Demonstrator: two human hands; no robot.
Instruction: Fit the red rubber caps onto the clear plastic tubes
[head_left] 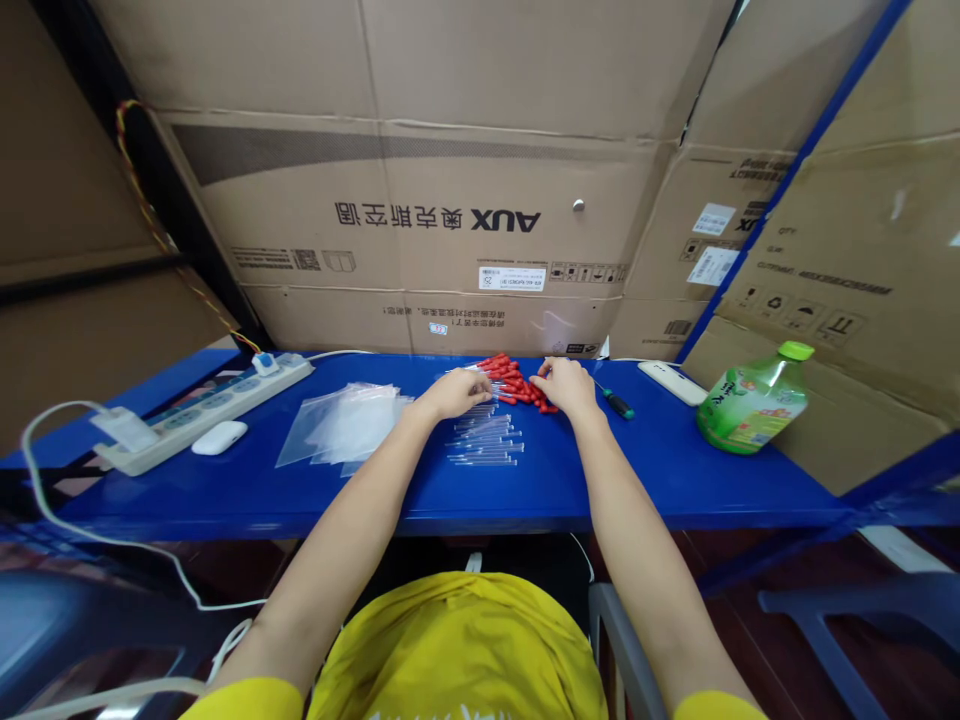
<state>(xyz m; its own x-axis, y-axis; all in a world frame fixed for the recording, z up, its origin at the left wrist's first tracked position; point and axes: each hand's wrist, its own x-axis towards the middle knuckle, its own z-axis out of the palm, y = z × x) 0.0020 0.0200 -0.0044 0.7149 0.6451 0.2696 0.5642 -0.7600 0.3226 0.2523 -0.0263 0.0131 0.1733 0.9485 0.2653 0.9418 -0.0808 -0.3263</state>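
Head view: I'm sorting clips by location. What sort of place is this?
Probably a makeshift workstation: cardboard panels stand behind a blue table, with loose red parts heaped on it.

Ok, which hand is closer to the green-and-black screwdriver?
Right. The right hand is just left of the screwdriver, beside the red pieces; the left hand is farther away, at those pieces' opposite side.
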